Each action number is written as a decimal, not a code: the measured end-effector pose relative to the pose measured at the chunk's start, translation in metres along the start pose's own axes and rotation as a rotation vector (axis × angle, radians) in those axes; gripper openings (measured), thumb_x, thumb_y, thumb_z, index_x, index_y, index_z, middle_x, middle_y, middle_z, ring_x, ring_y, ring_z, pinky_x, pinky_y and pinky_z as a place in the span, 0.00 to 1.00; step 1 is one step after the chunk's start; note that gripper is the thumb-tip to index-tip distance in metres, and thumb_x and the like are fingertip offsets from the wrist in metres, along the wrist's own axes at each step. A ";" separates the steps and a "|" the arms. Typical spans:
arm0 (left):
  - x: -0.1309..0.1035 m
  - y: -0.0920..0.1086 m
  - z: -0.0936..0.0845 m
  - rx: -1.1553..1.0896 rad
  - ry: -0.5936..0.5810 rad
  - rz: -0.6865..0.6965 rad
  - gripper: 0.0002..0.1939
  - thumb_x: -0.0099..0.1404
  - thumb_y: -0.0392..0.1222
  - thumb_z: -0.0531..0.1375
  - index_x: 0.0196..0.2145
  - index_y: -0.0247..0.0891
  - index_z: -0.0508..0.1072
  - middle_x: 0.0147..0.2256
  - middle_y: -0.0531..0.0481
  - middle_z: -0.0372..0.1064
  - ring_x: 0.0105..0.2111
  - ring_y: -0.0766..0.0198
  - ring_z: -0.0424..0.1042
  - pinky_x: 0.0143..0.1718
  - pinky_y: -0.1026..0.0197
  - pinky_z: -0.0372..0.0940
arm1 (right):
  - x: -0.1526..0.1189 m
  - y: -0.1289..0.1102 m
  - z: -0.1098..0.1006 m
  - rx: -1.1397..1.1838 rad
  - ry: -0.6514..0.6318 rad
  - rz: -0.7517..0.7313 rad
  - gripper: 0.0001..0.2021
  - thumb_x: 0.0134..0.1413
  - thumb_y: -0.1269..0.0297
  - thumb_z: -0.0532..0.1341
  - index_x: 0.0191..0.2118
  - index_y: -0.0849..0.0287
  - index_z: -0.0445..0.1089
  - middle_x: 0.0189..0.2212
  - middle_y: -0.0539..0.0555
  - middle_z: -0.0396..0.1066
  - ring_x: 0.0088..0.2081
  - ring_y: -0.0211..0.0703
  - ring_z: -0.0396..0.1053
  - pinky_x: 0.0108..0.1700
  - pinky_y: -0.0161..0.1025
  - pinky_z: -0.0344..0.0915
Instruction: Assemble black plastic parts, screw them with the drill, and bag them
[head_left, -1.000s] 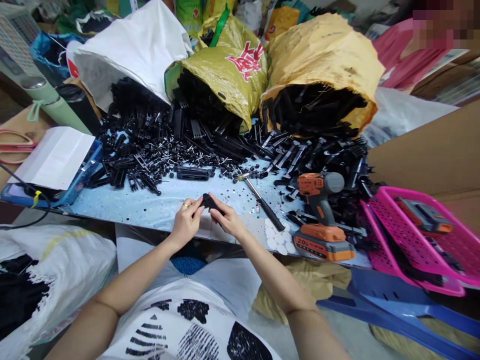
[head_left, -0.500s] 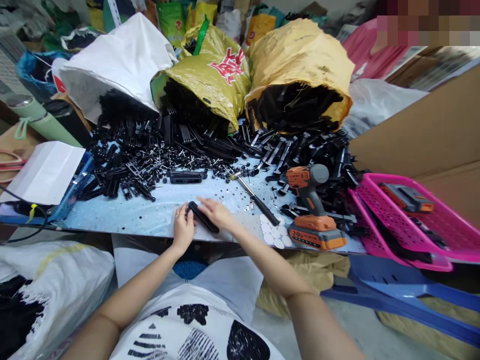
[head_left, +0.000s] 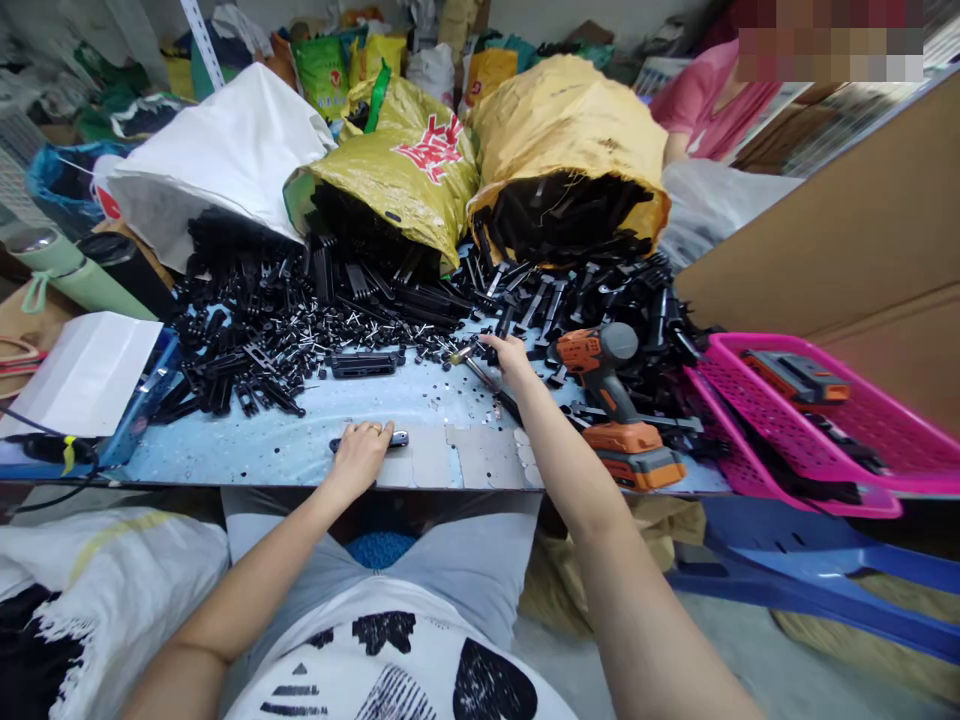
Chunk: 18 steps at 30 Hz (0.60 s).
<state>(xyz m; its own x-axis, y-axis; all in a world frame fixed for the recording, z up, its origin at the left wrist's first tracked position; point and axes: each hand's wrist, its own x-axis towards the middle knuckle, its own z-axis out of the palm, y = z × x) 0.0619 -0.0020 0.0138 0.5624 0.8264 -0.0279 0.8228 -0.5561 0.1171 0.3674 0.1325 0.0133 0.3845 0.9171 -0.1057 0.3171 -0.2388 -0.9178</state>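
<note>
My left hand (head_left: pixel 362 455) is closed over a long black plastic part (head_left: pixel 400 438) near the table's front edge. Both ends of the part stick out past the fingers, the right one showing a shiny metal spot. My right hand (head_left: pixel 510 358) is stretched forward above the hammer (head_left: pixel 480 372), at the edge of the heap of black parts (head_left: pixel 540 300). Its visible fingers reach out, and I make out nothing held in them. Beyond my left hand, another black slotted part (head_left: pixel 366 364) lies on the blue table (head_left: pixel 300 440).
An orange cordless drill (head_left: pixel 611 400) stands right of my right arm. Pink baskets (head_left: pixel 787 420) sit at the right end. White (head_left: pixel 225 140), olive (head_left: pixel 420 160) and yellow (head_left: pixel 562 120) sacks spill black parts at the back. Behind them is a person in pink (head_left: pixel 697 95).
My right hand has left the black part and moved forward and right to the heap. My left hand has turned palm down over the part, which now lies nearly level across the table edge.
</note>
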 end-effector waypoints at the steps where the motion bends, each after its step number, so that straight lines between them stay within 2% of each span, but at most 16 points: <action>1: -0.001 -0.001 0.001 -0.012 -0.007 -0.003 0.18 0.68 0.37 0.50 0.55 0.38 0.63 0.40 0.41 0.69 0.42 0.55 0.67 0.44 0.53 0.59 | -0.016 0.005 0.002 0.014 -0.062 -0.007 0.15 0.45 0.58 0.62 0.36 0.62 0.65 0.28 0.52 0.67 0.27 0.38 0.65 0.31 0.36 0.64; 3: 0.000 -0.004 0.002 -0.058 -0.032 0.032 0.19 0.67 0.42 0.53 0.54 0.38 0.63 0.42 0.42 0.68 0.43 0.55 0.66 0.43 0.55 0.60 | -0.052 0.011 0.002 -0.034 -0.251 -0.078 0.18 0.45 0.55 0.63 0.40 0.60 0.65 0.28 0.50 0.67 0.27 0.38 0.66 0.32 0.36 0.64; 6: 0.004 -0.008 0.001 -0.143 -0.064 0.093 0.18 0.67 0.44 0.53 0.53 0.38 0.64 0.43 0.43 0.67 0.44 0.55 0.66 0.44 0.56 0.61 | -0.109 0.012 -0.007 -0.292 -0.554 -0.301 0.21 0.54 0.51 0.58 0.49 0.57 0.62 0.31 0.51 0.70 0.30 0.41 0.68 0.36 0.38 0.63; 10: 0.009 -0.011 -0.003 -0.237 -0.099 0.131 0.17 0.69 0.43 0.49 0.51 0.36 0.66 0.43 0.42 0.67 0.46 0.55 0.65 0.46 0.55 0.61 | -0.163 0.010 -0.014 -0.744 -0.721 -0.615 0.16 0.60 0.52 0.53 0.45 0.59 0.64 0.35 0.57 0.71 0.37 0.46 0.68 0.40 0.39 0.58; 13: 0.010 -0.011 -0.005 -0.267 -0.124 0.137 0.17 0.69 0.43 0.49 0.52 0.37 0.66 0.45 0.42 0.67 0.47 0.56 0.64 0.49 0.54 0.60 | -0.178 0.014 -0.007 -0.930 -0.771 -0.761 0.18 0.61 0.50 0.51 0.43 0.61 0.64 0.34 0.58 0.70 0.36 0.45 0.67 0.39 0.38 0.56; 18: 0.011 -0.007 -0.009 -0.267 -0.149 0.134 0.18 0.69 0.44 0.47 0.53 0.39 0.64 0.45 0.43 0.66 0.48 0.56 0.64 0.50 0.54 0.59 | -0.182 0.016 0.009 -1.083 -0.690 -0.859 0.20 0.64 0.48 0.45 0.40 0.58 0.65 0.33 0.56 0.69 0.34 0.43 0.67 0.36 0.37 0.52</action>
<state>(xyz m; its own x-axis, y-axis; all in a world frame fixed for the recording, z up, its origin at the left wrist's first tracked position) 0.0617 0.0113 0.0218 0.6859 0.7146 -0.1372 0.7017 -0.5996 0.3849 0.2948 -0.0350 0.0141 -0.6016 0.7867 -0.1390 0.7988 0.5900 -0.1179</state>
